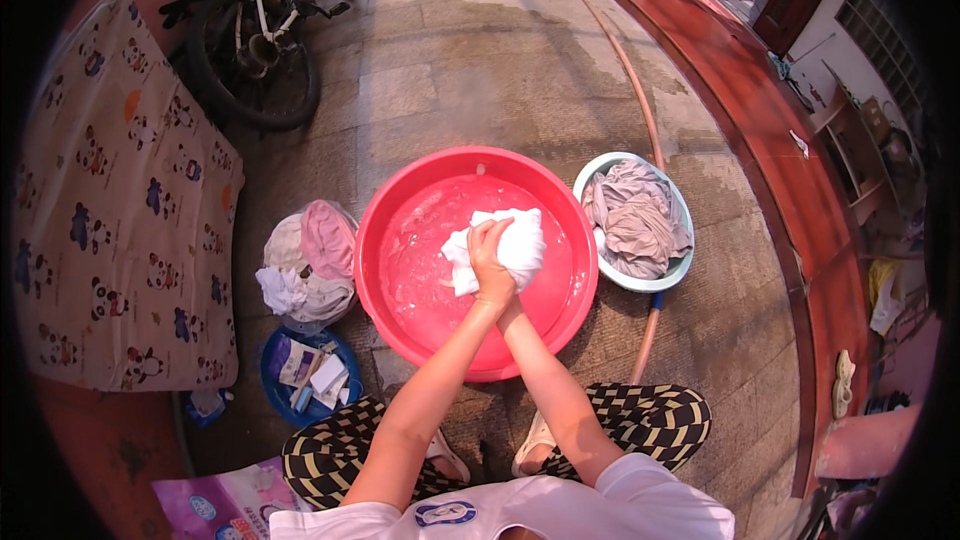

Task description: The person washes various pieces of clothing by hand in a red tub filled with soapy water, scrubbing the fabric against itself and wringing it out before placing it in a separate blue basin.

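A bunched white cloth is pressed between my two hands over a large red plastic basin. My left hand lies across the cloth's top with its fingers curled around it. My wrists cross close together, and my right hand reaches underneath; its fingers are mostly hidden by the cloth and the left hand. Shallow water with a few bubbles covers the basin's bottom.
A pale blue basin of greyish laundry stands right, over a hose. Left are a clear tub of laundry and a blue basin with soap and a brush. A bicycle and panda-print cover stand beyond.
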The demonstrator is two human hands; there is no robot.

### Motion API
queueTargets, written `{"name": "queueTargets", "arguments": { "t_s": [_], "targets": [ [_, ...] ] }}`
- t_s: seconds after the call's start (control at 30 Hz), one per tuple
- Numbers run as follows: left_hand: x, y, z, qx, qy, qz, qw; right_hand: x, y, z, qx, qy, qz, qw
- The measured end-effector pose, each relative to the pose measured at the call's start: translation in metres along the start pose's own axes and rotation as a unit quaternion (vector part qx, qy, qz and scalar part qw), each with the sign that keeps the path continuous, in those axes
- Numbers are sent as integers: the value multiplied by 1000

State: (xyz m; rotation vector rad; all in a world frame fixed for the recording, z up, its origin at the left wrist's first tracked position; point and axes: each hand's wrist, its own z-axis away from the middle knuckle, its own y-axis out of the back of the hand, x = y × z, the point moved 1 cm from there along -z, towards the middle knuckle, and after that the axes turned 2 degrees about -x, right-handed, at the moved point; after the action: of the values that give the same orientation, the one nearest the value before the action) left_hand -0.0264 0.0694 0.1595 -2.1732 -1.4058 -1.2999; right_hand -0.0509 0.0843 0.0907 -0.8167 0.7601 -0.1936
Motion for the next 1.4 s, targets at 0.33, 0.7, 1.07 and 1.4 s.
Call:
{"name": "queueTargets", "arguments": {
  "t_s": [0.33, 0.7, 1.07, 1.4],
  "targets": [
    [-15, -10, 19, 65, 166, 109, 978, 10, 21, 8, -224, 99, -207, 947],
    [-35, 35, 4, -144, -37, -68, 987, -77, 49, -13, -117, -42, -60, 990],
    [-43, 48, -24, -138, -242, 85, 957, -100, -14, -6, -23, -26, 58, 998],
    [-23, 15, -26, 110, 357, 471, 799, -95, -68, 14, 102, 314, 166, 929]
  ]
}}
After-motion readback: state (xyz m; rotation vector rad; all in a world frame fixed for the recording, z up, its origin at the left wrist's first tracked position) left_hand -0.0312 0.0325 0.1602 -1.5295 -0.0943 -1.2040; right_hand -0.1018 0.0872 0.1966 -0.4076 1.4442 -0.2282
